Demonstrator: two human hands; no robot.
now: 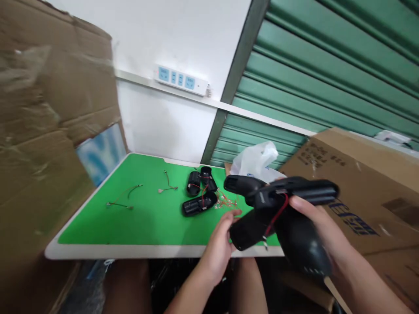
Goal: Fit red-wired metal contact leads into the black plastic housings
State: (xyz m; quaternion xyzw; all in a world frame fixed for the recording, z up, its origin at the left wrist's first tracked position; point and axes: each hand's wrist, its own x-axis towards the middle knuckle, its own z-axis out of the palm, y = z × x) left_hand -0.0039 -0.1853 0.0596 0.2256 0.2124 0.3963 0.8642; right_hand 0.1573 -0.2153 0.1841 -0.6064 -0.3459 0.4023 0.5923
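Observation:
Several black plastic shells (248,229), rounded and oblong, are bunched over the table's front right edge between my two hands. A red wire with a small connector dangles from the bunch. My left hand (221,240) grips the lower left shell at its end. On the other side, my right hand (316,218) is closed around the bunch, its thumb resting near the red wire; most of its fingers are hidden. Behind my left hand lie three similar black shells (198,205) with red wires. Beside them is a tangle of thin red wires (225,201) with small connectors.
Two short wire leads (168,188) lie apart on the green tabletop (147,222). A white plastic bag (255,159) sits at the back right. Cardboard boxes stand at the left (91,91) and right (376,187). A power strip (180,80) is on the wall rail.

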